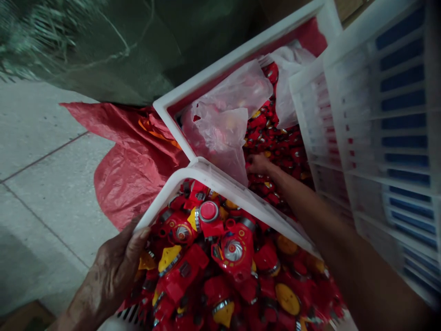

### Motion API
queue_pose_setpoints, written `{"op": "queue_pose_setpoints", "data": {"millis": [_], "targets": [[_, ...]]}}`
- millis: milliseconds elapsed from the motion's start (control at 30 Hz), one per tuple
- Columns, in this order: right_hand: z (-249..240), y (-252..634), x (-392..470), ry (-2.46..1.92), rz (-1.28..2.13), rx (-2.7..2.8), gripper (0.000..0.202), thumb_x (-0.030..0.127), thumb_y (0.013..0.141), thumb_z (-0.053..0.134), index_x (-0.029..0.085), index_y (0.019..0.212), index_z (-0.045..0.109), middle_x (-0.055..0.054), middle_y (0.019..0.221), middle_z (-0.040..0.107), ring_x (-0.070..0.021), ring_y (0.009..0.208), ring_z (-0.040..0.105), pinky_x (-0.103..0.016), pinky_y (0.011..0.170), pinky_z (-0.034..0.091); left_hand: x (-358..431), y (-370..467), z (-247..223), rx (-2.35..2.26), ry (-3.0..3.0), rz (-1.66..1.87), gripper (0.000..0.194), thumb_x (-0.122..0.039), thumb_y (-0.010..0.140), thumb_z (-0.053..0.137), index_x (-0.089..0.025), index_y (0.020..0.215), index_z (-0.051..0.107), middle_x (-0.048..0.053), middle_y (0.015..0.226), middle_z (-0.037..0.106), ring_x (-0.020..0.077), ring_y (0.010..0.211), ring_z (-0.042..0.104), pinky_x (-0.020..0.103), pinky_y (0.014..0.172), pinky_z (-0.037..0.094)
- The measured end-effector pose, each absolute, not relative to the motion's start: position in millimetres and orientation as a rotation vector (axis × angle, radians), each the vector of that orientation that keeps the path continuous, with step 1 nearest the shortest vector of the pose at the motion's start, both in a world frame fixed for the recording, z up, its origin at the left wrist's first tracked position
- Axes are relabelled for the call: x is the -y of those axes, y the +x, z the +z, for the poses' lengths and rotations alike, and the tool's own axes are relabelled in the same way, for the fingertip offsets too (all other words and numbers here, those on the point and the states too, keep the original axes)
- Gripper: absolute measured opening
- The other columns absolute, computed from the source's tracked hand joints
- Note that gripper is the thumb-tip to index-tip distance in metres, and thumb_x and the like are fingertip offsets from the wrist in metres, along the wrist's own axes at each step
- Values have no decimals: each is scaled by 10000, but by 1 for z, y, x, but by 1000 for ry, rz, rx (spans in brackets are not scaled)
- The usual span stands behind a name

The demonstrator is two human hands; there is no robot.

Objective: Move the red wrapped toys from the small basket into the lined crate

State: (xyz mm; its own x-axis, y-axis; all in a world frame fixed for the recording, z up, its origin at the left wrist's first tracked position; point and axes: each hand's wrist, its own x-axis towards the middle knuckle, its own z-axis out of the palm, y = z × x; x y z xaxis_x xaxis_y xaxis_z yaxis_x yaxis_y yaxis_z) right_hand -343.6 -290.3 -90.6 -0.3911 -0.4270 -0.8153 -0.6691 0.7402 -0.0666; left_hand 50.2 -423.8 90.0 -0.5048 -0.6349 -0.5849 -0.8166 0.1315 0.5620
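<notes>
Under left hand (110,271), basket (213,177) tilted.

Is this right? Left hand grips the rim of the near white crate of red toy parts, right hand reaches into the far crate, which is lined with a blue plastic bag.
Not quite. In the head view the left hand grips the near white crate of red toy parts, and the right hand reaches into the far crate, but its plastic bag is clear, not blue.
</notes>
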Motion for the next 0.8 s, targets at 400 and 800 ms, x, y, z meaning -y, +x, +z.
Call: {"op": "queue_pose_setpoints", "data": {"millis": [400,800], "targets": [[106,-325,233,-547,-796,-2351,552,431,574,803,205,1048,634,19,913,639,-196,859,600,-363,823,507,442,33,105,-2022,-1400,1242,417,-459,911,359,-114,948,590,23,748,577,126,666,509,215,590,398],[238,-162,52,11,-699,-2477,612,446,619,817,299,1158,568,-74,1170,549,-265,1004,590,-440,896,526,439,8,125,-2083,-1375,1127,255,-262,932,362,-107,778,493,-15,662,481,67,617,449,143,552,332]]}}
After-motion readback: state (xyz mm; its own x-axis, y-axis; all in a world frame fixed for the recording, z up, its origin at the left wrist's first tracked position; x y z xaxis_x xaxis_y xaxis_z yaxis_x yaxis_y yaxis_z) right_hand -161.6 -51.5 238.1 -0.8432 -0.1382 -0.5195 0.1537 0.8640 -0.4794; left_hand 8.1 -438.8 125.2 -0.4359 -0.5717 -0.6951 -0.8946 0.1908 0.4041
